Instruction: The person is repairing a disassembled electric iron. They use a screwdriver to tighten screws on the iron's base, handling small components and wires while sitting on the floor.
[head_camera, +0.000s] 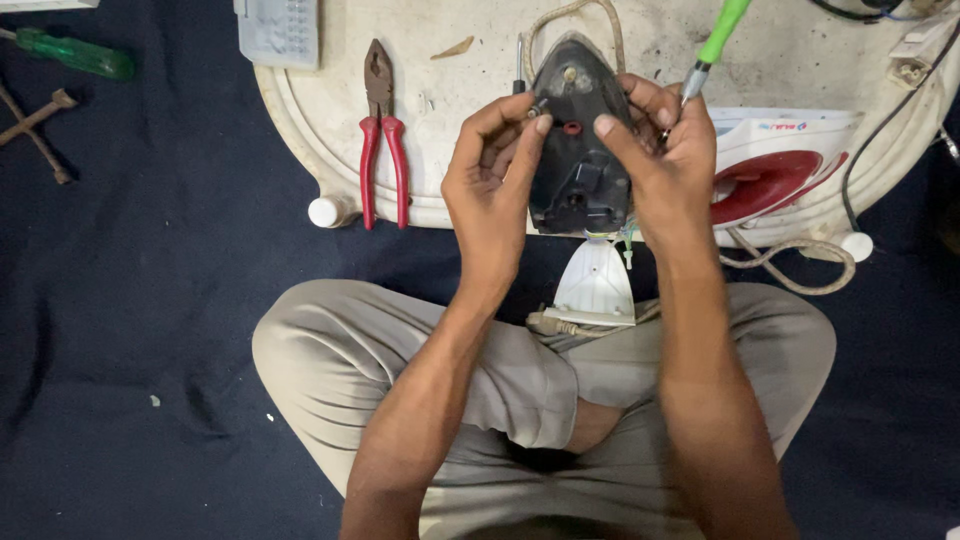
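Pinched between left hand thumb and forefinger: a small screw-like part, held at the upper edge of the dark iron body, frame centre. Left to right: green screwdriver upper left on the dark cloth, red-handled pliers laid within reach on the white tray, then the iron body propped upright between both hands, likely to expose its inside. Right hand steadies its right side while gripping a green-handled screwdriver, tip down.
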